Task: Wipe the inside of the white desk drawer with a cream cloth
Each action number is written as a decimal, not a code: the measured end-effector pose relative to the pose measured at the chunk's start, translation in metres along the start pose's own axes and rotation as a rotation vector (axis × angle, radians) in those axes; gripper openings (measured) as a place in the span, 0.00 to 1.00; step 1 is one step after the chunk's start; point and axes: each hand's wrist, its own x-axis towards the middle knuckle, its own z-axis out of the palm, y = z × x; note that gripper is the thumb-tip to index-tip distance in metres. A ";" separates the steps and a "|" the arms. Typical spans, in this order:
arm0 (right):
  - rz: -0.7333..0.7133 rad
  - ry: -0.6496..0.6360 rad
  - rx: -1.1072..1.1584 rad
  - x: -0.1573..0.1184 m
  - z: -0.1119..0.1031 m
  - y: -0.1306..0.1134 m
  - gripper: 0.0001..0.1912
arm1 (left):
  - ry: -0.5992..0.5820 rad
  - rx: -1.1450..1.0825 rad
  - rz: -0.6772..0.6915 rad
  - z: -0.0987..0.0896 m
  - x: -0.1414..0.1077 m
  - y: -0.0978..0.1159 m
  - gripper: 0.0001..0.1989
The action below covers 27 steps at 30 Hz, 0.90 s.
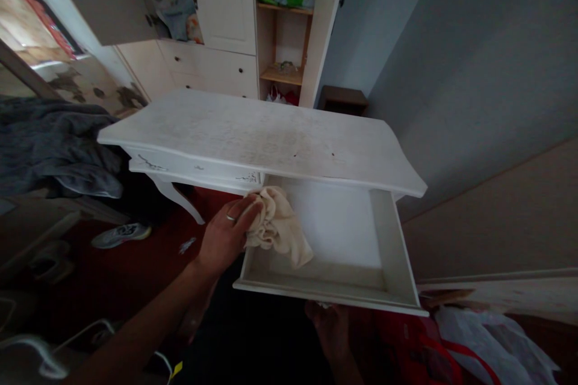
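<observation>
My left hand (230, 228), with a ring on one finger, is closed on a crumpled cream cloth (282, 225). The cloth lies over the left side wall of a pulled-out white drawer (347, 228) and hangs into it. Below the drawer's front edge is my right hand (329, 316), in shadow and partly hidden by the drawer front; its fingers are hard to make out. The drawer belongs to a white table (217, 126) with curved edges and dark smudges across its top.
Behind the table stands a white wardrobe (230, 6) with open doors. Dark grey fabric (58, 138) hangs at the left, above a grey shoe (121, 235) on the red floor. Red and white bags (492, 343) lie at the lower right, by the wall.
</observation>
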 end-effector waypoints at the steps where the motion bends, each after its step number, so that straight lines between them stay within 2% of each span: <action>1: 0.018 0.007 0.020 0.000 0.000 0.000 0.14 | 0.060 -0.001 -0.010 0.001 0.010 -0.001 0.31; 2: 0.028 0.008 0.032 0.000 0.001 -0.001 0.14 | 0.100 -0.005 -0.010 0.000 0.021 -0.002 0.30; 6: 0.033 -0.026 0.021 -0.001 0.003 -0.003 0.15 | 0.116 -0.049 -0.013 -0.009 0.065 -0.005 0.29; 8: 0.021 -0.026 0.027 -0.001 0.005 -0.005 0.16 | 0.100 -0.098 -0.011 -0.015 0.077 -0.007 0.29; 10: 0.009 -0.017 0.029 -0.002 0.008 -0.006 0.16 | 0.058 -0.144 -0.002 -0.021 0.077 -0.007 0.29; 13: -0.017 0.013 0.053 -0.002 0.012 -0.006 0.16 | -0.025 -0.188 0.034 -0.028 0.056 -0.003 0.31; 19: -0.047 -0.008 0.045 -0.003 0.017 -0.005 0.17 | -0.185 -0.273 0.055 -0.038 -0.017 0.017 0.37; 21: -0.047 -0.005 0.051 -0.004 0.020 -0.006 0.17 | -0.199 -0.275 0.056 -0.039 -0.034 0.027 0.37; 24: -0.048 -0.017 0.072 -0.004 0.022 -0.006 0.17 | -0.181 -0.308 0.092 -0.035 -0.046 0.048 0.33; 27: -0.043 -0.014 0.098 -0.003 0.023 -0.004 0.17 | -0.227 -0.358 0.189 -0.026 -0.043 0.076 0.29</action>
